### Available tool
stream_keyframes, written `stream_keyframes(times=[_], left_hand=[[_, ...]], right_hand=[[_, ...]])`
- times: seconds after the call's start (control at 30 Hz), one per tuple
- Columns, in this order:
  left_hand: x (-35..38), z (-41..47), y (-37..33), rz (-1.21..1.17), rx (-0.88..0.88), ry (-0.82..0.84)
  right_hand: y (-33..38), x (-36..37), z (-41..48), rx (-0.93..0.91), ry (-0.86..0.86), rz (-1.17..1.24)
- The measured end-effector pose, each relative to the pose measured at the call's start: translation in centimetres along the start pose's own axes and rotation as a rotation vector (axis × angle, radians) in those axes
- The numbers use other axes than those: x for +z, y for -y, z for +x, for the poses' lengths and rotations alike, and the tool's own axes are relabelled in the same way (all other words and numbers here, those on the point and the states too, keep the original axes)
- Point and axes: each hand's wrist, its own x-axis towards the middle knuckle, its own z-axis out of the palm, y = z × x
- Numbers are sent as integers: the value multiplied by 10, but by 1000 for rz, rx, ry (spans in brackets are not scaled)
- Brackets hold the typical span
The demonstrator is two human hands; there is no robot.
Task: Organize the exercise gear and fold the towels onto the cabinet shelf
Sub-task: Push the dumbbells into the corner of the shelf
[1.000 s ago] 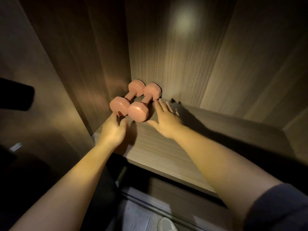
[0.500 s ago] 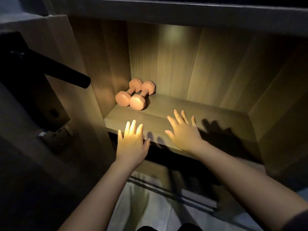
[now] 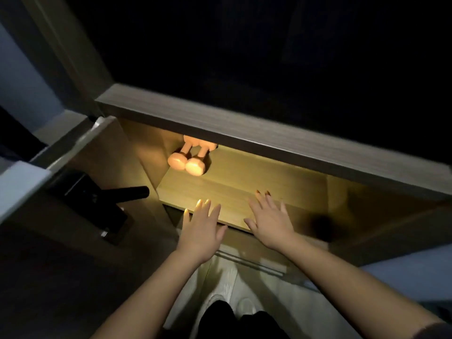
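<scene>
Two pink dumbbells (image 3: 189, 160) lie side by side in the back left corner of the lit cabinet shelf (image 3: 244, 189); the board above hides their far ends. My left hand (image 3: 201, 227) hovers at the shelf's front edge with fingers spread and holds nothing. My right hand (image 3: 267, 220) is beside it, over the front edge, fingers also spread and empty. Both hands are well short of the dumbbells. No towels are in view.
A thick wooden board (image 3: 256, 135) spans above the shelf, with darkness over it. A black handle and fitting (image 3: 107, 201) stick out on the left door panel. Pale floor and my feet (image 3: 234, 304) show below.
Both hands drew back from the dumbbells to the shelf's front edge. My head pulled away and rose, so the upper board now covers part of the dumbbells.
</scene>
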Motion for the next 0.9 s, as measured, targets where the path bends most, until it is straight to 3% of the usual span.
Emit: stream_keyframes(times=[0.23,0.63,0.9], left_hand=[[-38,-28,-49,15,299,155],[-6,-9,-218,249,993,359],[40,-14,-346,330,1244,480]], right_hand=[[-12,-17,-97,206,-56,194],[-106,41,-238,1016,-112,459],[-180,80,-307,1253,-162,500]])
